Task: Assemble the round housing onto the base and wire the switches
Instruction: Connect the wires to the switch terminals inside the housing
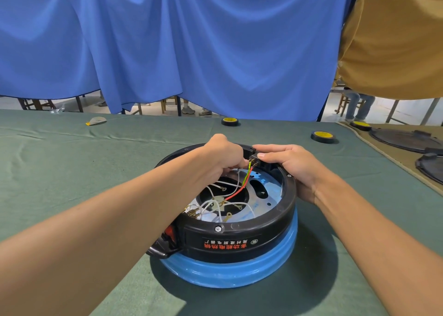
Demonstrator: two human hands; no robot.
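A black round housing (pixel 239 239) sits upside down on a blue-wrapped base (pixel 230 272) in the middle of the green table. Inside it lie several loose white wires (pixel 215 205) with brass ring terminals, a red wire (pixel 236 193) and a yellow-green wire (pixel 247 178). Both coloured wires run up to a connector block (pixel 254 158) at the far rim. My left hand (pixel 223 157) pinches the wire ends beside that block. My right hand (pixel 294 167) grips the far right rim, with its thumb on the block. A red switch (pixel 170 231) shows on the near left side.
Two black tape rolls with yellow cores (pixel 230 121) (pixel 322 137) lie on the green cloth (pixel 60 172) beyond the housing. Dark round lids (pixel 405 139) sit at the right on a tan mat. A blue curtain (pixel 191 52) hangs behind the table.
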